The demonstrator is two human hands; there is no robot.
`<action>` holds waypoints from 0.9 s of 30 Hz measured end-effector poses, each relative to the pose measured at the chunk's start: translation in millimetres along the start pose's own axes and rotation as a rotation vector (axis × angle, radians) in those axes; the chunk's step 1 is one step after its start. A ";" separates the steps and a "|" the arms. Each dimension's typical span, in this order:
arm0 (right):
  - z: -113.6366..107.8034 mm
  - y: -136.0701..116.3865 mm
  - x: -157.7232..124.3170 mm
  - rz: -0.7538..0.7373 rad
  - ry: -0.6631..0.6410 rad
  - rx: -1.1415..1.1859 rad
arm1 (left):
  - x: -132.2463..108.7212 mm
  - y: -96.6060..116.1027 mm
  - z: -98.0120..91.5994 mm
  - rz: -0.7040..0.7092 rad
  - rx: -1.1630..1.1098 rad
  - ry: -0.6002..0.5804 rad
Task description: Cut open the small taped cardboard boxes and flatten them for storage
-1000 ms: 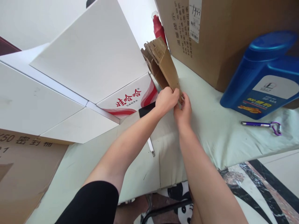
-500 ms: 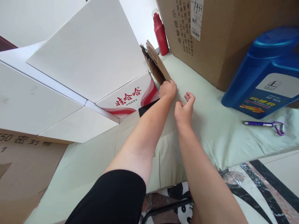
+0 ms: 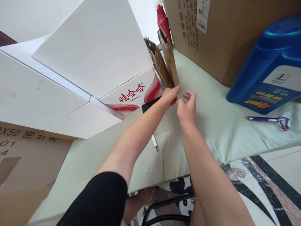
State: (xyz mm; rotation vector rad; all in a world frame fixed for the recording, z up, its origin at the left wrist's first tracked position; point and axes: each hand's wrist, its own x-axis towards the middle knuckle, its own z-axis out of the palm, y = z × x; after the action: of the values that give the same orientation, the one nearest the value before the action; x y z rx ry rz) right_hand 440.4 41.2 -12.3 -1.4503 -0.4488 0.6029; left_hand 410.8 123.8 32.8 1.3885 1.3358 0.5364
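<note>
Folded brown cardboard (image 3: 173, 67) stands upright, its flaps spread apart at the top. At its lower end my left hand (image 3: 169, 96) is closed on it. My right hand (image 3: 187, 108) is right beside the left, fingers curled and thumb side close to the left fingertips; whatever it may pinch is hidden. Just left of the cardboard stands a white box with red lettering (image 3: 131, 95), and a dark flat object (image 3: 150, 105) lies partly behind my left wrist. Below my left forearm a thin white stick-like object (image 3: 154, 142) shows on the pale green cloth (image 3: 138, 157).
White boxes (image 3: 98, 47) are stacked at the left, above a brown carton (image 3: 35, 166). Behind the cardboard is a red bottle (image 3: 163, 20). A large carton (image 3: 211, 47) and a blue jug (image 3: 270, 69) stand right, with a purple pen-like tool (image 3: 265, 119) in front.
The cardboard's flaps have spread wider apart at the top. My two hands have come closer together. The white stick-like object has come into view below my left forearm.
</note>
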 end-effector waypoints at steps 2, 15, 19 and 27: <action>-2.6 0.5 -1.9 0.001 0.013 0.001 | -40.8 -22.4 -23.3 0.028 -0.063 -0.180; 26.3 12.5 -70.3 -0.137 -0.168 -0.244 | -217.8 -205.0 -197.6 -0.120 -0.909 -0.306; 33.8 22.2 -106.2 -0.231 -0.258 -0.439 | -229.3 -214.0 -237.0 -0.078 -1.102 -0.231; 57.6 35.4 -181.4 -0.676 -0.462 -0.711 | -260.7 -222.7 -331.5 0.143 -1.597 0.075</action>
State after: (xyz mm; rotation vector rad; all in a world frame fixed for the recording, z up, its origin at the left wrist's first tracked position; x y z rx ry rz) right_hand 260.2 -27.2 -29.3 -1.6679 -1.5643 0.2139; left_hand -39.3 -33.8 29.5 0.1042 0.4567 1.3348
